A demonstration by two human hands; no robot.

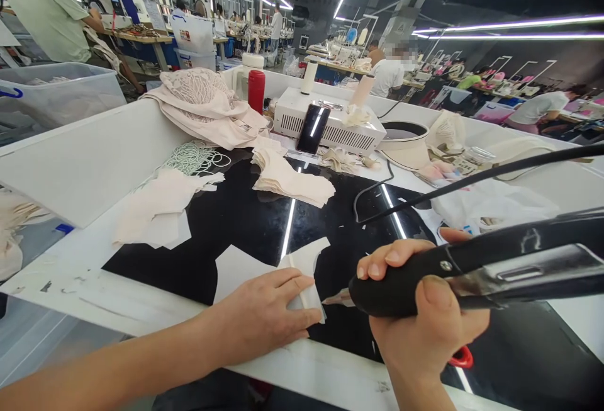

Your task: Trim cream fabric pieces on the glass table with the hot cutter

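Note:
My left hand (271, 307) bears down on a pale fabric piece (236, 267), its index finger and thumb holding the seam-like strip near the right end. The piece lies on a glossy black board (226, 216). In my right hand (415, 310) is a thick black handheld tool (401, 282) with a tapered metal tip, gripped with the fingers wrapped round its body. That tip points left and meets or nearly meets the fabric's right edge; contact is unclear. Beyond my hands lie a stack of cut cream fabric pieces (292, 175) and, leftward, more pale pieces (155, 206).
A black cable (472, 178) arcs above the right side. Behind the board stand a white vented box (330, 123), a phone (313, 129) and a red bottle (255, 91). Red handles (463, 358) show below my right wrist. Co-workers sit at sewing machines farther back.

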